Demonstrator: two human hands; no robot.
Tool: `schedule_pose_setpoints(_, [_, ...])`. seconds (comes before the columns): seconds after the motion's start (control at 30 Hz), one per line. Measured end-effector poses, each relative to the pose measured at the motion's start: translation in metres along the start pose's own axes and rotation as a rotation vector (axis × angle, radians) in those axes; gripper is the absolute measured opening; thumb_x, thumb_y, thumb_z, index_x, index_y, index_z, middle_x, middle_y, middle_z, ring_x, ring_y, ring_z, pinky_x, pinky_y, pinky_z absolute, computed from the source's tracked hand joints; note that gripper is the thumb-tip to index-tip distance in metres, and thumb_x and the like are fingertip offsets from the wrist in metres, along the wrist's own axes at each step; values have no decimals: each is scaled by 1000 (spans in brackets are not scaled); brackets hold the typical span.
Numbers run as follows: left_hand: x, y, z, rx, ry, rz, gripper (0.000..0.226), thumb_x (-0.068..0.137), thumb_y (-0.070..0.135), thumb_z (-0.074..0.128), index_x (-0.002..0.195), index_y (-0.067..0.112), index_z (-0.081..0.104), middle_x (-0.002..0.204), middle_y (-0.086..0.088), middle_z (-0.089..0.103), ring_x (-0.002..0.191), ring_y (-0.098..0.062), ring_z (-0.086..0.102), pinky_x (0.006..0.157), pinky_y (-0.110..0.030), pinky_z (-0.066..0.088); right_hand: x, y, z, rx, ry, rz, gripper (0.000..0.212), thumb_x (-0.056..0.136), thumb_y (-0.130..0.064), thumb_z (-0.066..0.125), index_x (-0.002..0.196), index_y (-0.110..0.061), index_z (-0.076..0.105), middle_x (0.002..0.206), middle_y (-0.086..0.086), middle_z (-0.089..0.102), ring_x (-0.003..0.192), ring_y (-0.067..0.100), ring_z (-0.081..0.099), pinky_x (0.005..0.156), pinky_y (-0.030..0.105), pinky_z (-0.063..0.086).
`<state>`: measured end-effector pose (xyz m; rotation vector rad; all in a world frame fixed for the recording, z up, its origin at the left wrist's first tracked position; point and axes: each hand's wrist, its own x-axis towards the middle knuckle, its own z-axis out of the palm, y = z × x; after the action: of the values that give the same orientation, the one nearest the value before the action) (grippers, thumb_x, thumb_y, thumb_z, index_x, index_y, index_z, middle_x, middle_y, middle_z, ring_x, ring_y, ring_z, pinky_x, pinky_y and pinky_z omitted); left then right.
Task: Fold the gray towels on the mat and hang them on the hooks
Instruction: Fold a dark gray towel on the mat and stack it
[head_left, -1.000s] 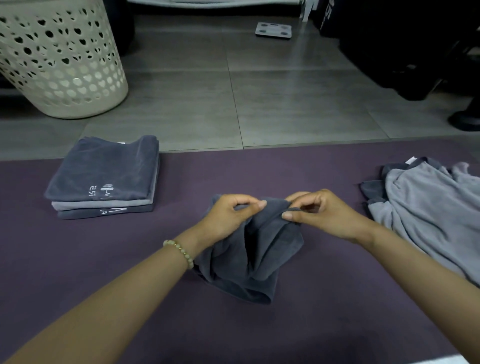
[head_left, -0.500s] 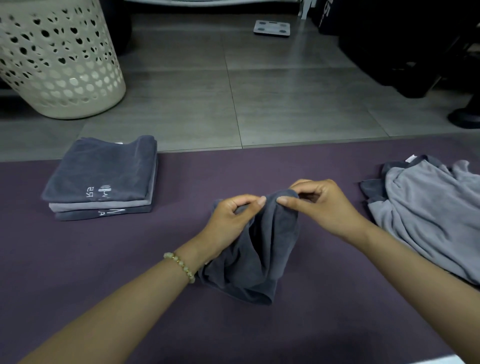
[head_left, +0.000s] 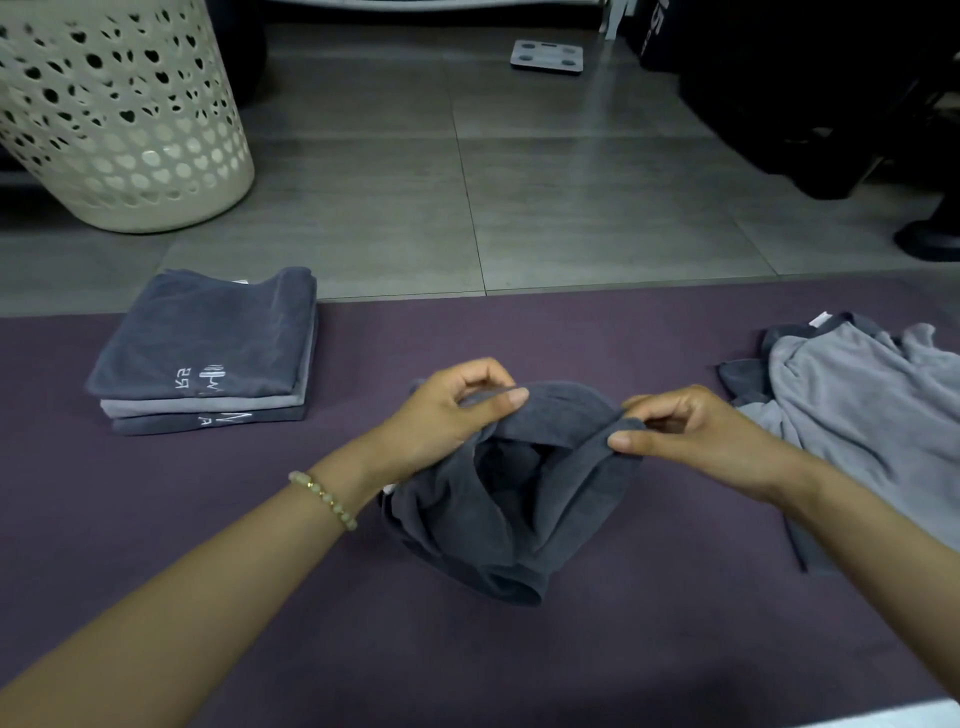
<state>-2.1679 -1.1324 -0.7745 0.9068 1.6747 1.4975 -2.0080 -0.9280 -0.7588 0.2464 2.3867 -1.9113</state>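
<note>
A dark gray towel (head_left: 519, 514) lies bunched in the middle of the purple mat (head_left: 208, 519). My left hand (head_left: 452, 415) pinches its top edge between thumb and fingers, and my right hand (head_left: 691, 436) pinches the same edge further right. The edge stretches between both hands, lifted off the mat, while the towel's lower part sags onto it. A neat stack of three folded gray towels (head_left: 208, 353) sits on the mat at the left. A loose heap of lighter gray towels (head_left: 857, 415) lies at the right. No hooks are in view.
A cream perforated laundry basket (head_left: 114, 114) stands on the tiled floor at the back left. A small bathroom scale (head_left: 548, 56) lies on the floor far back. Dark furniture (head_left: 805, 78) fills the back right corner.
My hands have drawn apart along the towel's top edge, the right one moving right, so the edge now spans between them and the towel opens wider.
</note>
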Motion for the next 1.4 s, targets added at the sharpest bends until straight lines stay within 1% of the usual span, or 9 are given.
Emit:
schedule_pose_setpoints(0.2, [-8, 2, 9, 125, 79, 248, 11, 82, 12, 70, 87, 21, 66, 102, 15, 68, 103, -3, 62, 92, -17, 45, 14, -27, 25, 166, 4, -63, 15, 74, -28, 69, 84, -23, 78, 94, -5, 74, 88, 3, 67, 75, 13, 49])
schedule_pose_setpoints(0.4, [-7, -8, -3, 155, -103, -149, 47, 95, 36, 40, 140, 23, 41, 129, 8, 56, 112, 9, 53, 92, -1, 37, 9, -31, 21, 280, -41, -40, 17, 75, -30, 71, 86, -20, 78, 87, -3, 73, 84, 9, 68, 74, 19, 52])
schedule_pose_setpoints(0.63, [-9, -29, 3, 331, -170, -142, 37, 95, 35, 51, 62, 27, 66, 60, 25, 56, 60, 15, 49, 66, -5, 38, 1, -9, -11, 205, 52, 19, 29, 74, -37, 76, 91, -15, 76, 90, 2, 74, 85, 11, 68, 75, 20, 53])
schedule_pose_setpoints(0.73, [-11, -36, -3, 411, -34, -7, 16, 85, 39, 63, 89, 27, 73, 84, 18, 63, 80, 8, 58, 79, -9, 42, -12, 10, -32, 72, 112, 135, 36, 71, -43, 74, 89, -11, 76, 89, 3, 73, 81, 9, 65, 71, 16, 50])
schedule_pose_setpoints(0.9, [-41, -72, -10, 491, -453, -279, 24, 87, 30, 67, 108, 20, 73, 109, 19, 69, 105, 9, 59, 90, -2, 39, -28, 49, -20, -192, -220, 439, 3, 78, -22, 74, 79, -22, 77, 116, -8, 68, 112, -1, 58, 93, 13, 45])
schedule_pose_setpoints(1.07, [-41, -92, -14, 405, 104, -200, 24, 84, 33, 69, 108, 28, 68, 109, 17, 68, 103, 8, 59, 95, -13, 41, -16, 67, 8, -74, -113, 445, 13, 77, -21, 73, 89, -17, 76, 132, -12, 54, 121, -8, 46, 98, 9, 38])
schedule_pose_setpoints(1.23, [-22, -113, 0, 500, -22, -471, 69, 90, 42, 58, 146, 12, 32, 148, 0, 39, 137, -15, 36, 108, -19, 26, -3, 81, 35, 95, 96, 528, 42, 53, -48, 80, 89, -25, 77, 124, -14, 60, 107, -4, 58, 84, 10, 44])
schedule_pose_setpoints(1.3, [-20, -117, 7, 405, -9, -505, 59, 92, 38, 58, 141, 9, 41, 139, -3, 50, 131, -18, 45, 104, -20, 33, 9, 89, 46, 227, 243, 584, 64, 45, -52, 83, 99, -20, 73, 116, -9, 66, 92, -2, 66, 70, 12, 51])
schedule_pose_setpoints(1.4, [-17, -112, 14, 252, 51, -436, 30, 89, 28, 64, 109, 6, 65, 105, -4, 68, 103, -20, 64, 94, -30, 50, 38, 99, 57, 247, 319, 618, 77, 62, -51, 82, 126, -16, 59, 124, -8, 58, 116, 13, 57, 98, 28, 45])
